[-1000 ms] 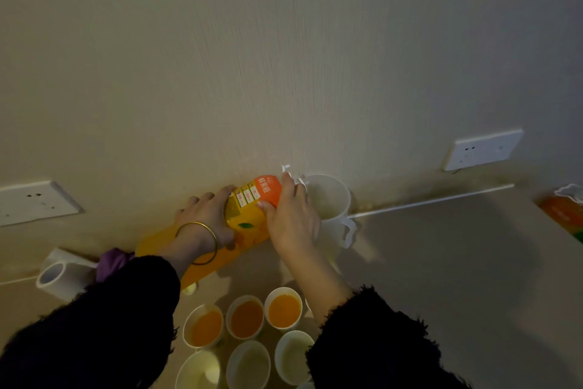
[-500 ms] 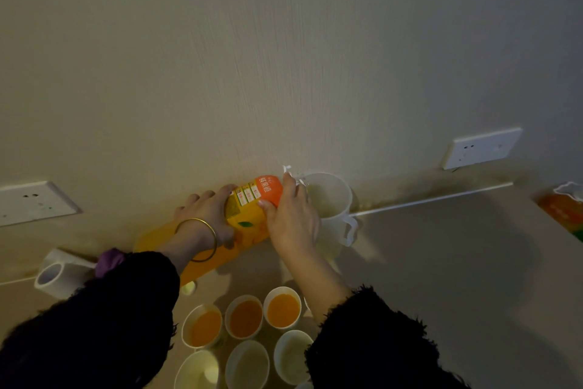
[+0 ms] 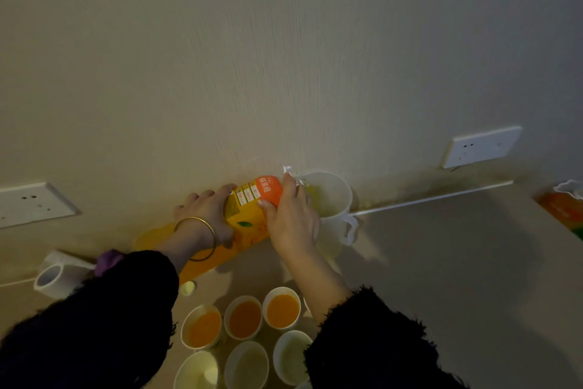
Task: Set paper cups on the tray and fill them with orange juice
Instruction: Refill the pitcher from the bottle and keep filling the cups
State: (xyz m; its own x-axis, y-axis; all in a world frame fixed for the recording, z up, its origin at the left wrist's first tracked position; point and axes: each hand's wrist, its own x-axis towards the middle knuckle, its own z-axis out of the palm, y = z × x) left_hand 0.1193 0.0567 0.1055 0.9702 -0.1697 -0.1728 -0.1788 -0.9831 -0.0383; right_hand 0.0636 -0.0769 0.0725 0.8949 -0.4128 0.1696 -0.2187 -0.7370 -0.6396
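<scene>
A: What's round the carton (image 3: 247, 220)?
B: White plastic jug (image 3: 334, 199) at 3 o'clock; tape roll (image 3: 52, 276) at 8; round paper cups (image 3: 244, 319) at 6, three holding juice.
A: Grip?
B: Left hand (image 3: 205, 215) and right hand (image 3: 291, 224) both wrap the tilted carton.

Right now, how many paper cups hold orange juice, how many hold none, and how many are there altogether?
Cups with orange juice: 3
Cups without juice: 3
Total: 6 in plain view; the right sleeve may hide more.
</scene>
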